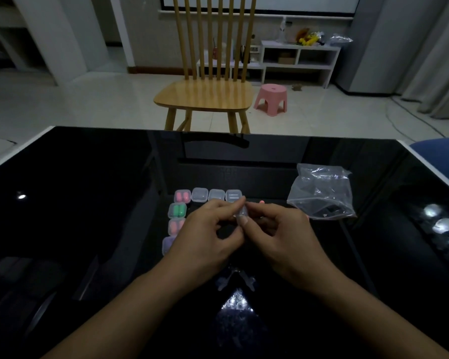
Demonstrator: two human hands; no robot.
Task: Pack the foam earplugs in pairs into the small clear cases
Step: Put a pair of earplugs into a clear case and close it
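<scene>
1. Both hands meet over the middle of the black glass table (pixel 88 193) — the left hand (pixel 208 237) and the right hand (pixel 283 234) each pinch the same small clear case (pixel 242 212) between fingertips, lifted off the surface, probably so the lid can be worked.
2. I cannot tell whether that case holds earplugs.
3. Filled cases sit in a column at the left: pink case (pixel 182 196), green case (pixel 177 210), salmon case (pixel 175 226), and a purple case (pixel 168 245) half hidden by the left wrist — kept together, likely as finished work.
4. 3 empty-looking cases (pixel 216 195) line the far row, within reach.
5. A loose pink earplug (pixel 262 202) peeks out beyond the right fingers.
6. A crumpled clear plastic bag (pixel 322 193) lies to the right.
7. Beyond the glossy table: a wooden slat-back chair (pixel 205 97), a pink stool (pixel 271 98), white shelving (pixel 300 58).
</scene>
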